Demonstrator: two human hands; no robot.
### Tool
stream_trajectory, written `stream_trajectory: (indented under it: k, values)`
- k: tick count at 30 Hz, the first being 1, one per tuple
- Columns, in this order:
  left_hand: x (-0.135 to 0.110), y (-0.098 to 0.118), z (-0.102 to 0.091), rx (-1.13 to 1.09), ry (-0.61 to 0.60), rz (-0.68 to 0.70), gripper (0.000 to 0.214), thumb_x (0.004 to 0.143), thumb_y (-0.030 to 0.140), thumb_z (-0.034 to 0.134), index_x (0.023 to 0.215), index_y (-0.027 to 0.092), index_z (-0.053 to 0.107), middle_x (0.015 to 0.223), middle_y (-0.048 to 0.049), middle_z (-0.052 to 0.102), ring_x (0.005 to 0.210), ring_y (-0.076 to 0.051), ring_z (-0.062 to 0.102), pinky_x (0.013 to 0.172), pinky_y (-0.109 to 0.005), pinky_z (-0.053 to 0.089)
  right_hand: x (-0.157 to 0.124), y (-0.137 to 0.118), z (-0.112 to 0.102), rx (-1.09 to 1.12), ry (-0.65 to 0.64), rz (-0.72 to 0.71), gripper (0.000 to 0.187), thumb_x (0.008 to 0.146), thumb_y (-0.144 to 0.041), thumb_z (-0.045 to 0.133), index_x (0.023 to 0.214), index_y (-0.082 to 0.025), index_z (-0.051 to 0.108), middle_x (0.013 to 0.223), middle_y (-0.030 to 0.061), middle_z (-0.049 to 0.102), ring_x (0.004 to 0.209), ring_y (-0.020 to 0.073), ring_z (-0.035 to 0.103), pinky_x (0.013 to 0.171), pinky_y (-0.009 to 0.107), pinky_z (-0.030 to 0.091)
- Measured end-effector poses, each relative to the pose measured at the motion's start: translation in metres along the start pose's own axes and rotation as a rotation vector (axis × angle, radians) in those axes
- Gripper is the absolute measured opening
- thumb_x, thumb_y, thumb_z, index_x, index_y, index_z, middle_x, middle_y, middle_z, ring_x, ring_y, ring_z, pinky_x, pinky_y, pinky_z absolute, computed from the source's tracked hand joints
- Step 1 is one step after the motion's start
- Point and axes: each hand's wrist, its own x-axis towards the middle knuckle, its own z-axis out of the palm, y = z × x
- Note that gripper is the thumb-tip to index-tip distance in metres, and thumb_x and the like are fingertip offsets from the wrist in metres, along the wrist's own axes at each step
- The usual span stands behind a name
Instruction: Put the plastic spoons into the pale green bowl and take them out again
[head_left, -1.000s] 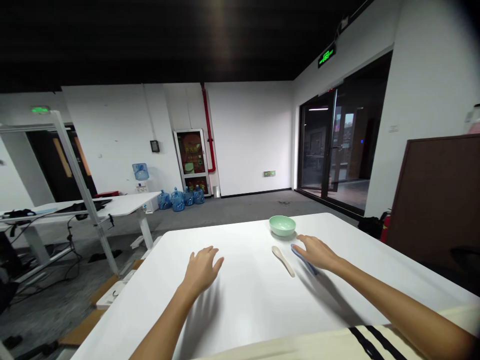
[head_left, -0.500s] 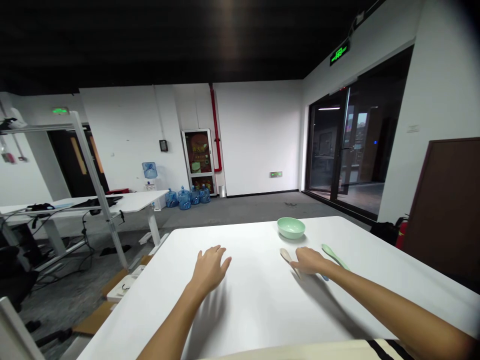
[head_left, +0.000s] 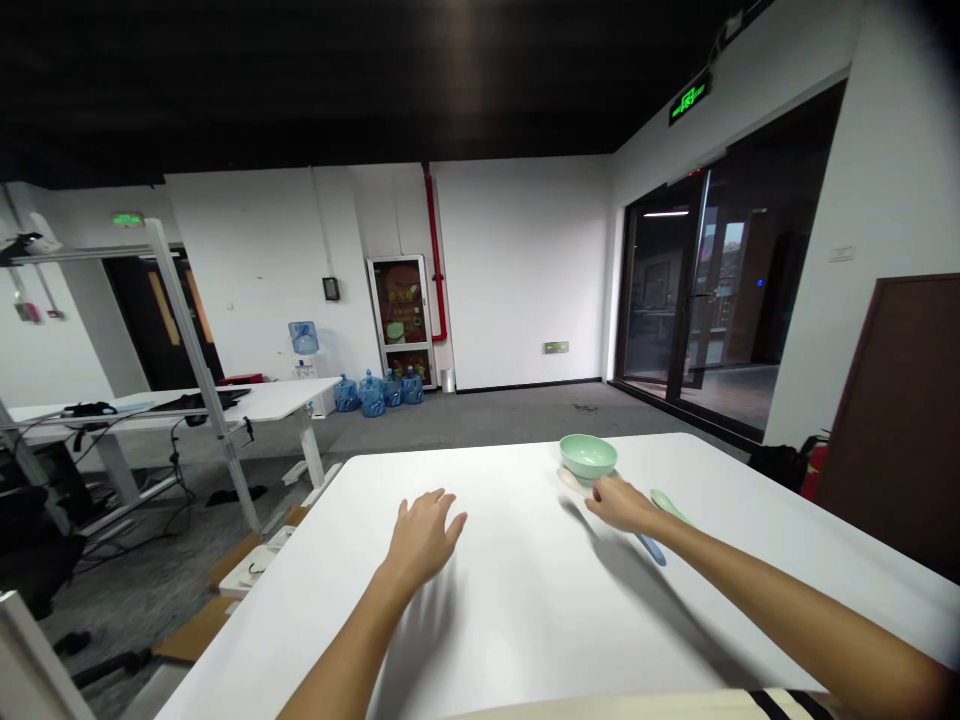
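Empty hands over the tabletop
The left hand was spread; the open right hand hovered near the far edge over a cream spoon and a blue spoon, light, slick, best taken by the handles.

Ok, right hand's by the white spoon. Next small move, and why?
Probably pinch the white spoon with the right hand: its fingertips are already at the spoon's end, right by the green bowl, and the left hand holds nothing.
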Motion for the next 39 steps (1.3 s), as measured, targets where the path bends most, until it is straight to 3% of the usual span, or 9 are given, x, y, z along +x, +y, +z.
stream_trajectory:
  k: [4, 8, 19, 29, 34, 39]
  values:
    - [-0.001, 0.0, -0.001, -0.004, 0.005, 0.006, 0.045, 0.107, 0.043, 0.041, 0.141, 0.026, 0.064, 0.155, -0.0121, 0.061, 0.147, -0.03, 0.053, 0.125, -0.06, 0.034, 0.025, 0.008, -0.027, 0.02, 0.147, 0.086, 0.031, 0.097, -0.041, 0.054, 0.082, -0.019, 0.069, 0.092, 0.0121, 0.074, 0.083, 0.0234, 0.067, 0.065, 0.029, 0.036]
    - [-0.001, 0.0, 0.0, -0.007, 0.001, 0.003, 0.044, 0.106, 0.043, 0.042, 0.141, 0.027, 0.064, 0.155, -0.0116, 0.061, 0.147, -0.03, 0.053, 0.125, -0.06, 0.033, 0.054, 0.019, -0.039, -0.015, 0.199, 0.2, 0.031, 0.096, -0.037, 0.053, 0.089, -0.018, 0.075, 0.101, 0.0169, 0.077, 0.093, 0.0286, 0.072, 0.069, 0.03, 0.042]
    - [0.007, -0.003, 0.007, -0.003, -0.018, -0.006, 0.046, 0.106, 0.045, 0.041, 0.142, 0.026, 0.063, 0.157, -0.0116, 0.059, 0.148, -0.03, 0.051, 0.126, -0.061, 0.03, 0.106, 0.042, -0.017, 0.048, 0.193, 0.334, 0.039, 0.093, -0.041, 0.061, 0.112, -0.012, 0.079, 0.119, 0.0244, 0.075, 0.109, 0.0358, 0.073, 0.079, 0.037, 0.053]
    - [0.01, -0.003, 0.009, -0.005, -0.034, -0.011, 0.048, 0.106, 0.045, 0.039, 0.144, 0.025, 0.062, 0.158, -0.0117, 0.058, 0.149, -0.03, 0.05, 0.126, -0.061, 0.03, 0.122, 0.05, 0.003, 0.104, 0.173, 0.396, 0.049, 0.088, -0.041, 0.066, 0.123, -0.009, 0.075, 0.123, 0.0264, 0.073, 0.108, 0.0359, 0.073, 0.079, 0.038, 0.055]
    - [0.01, -0.002, 0.007, -0.009, -0.041, -0.017, 0.049, 0.107, 0.045, 0.039, 0.144, 0.024, 0.062, 0.158, -0.0123, 0.058, 0.148, -0.03, 0.051, 0.126, -0.061, 0.031, 0.121, 0.049, 0.002, 0.103, 0.127, 0.404, 0.05, 0.089, -0.041, 0.061, 0.127, -0.009, 0.073, 0.125, 0.0243, 0.072, 0.11, 0.0344, 0.072, 0.079, 0.037, 0.054]
    - [0.01, 0.001, 0.006, -0.004, -0.047, -0.027, 0.049, 0.106, 0.045, 0.041, 0.144, 0.023, 0.062, 0.158, -0.0122, 0.058, 0.148, -0.03, 0.051, 0.126, -0.061, 0.032, 0.104, 0.045, -0.012, 0.099, 0.148, 0.331, 0.046, 0.096, -0.045, 0.051, 0.114, -0.013, 0.078, 0.116, 0.0217, 0.076, 0.109, 0.0351, 0.072, 0.082, 0.038, 0.052]
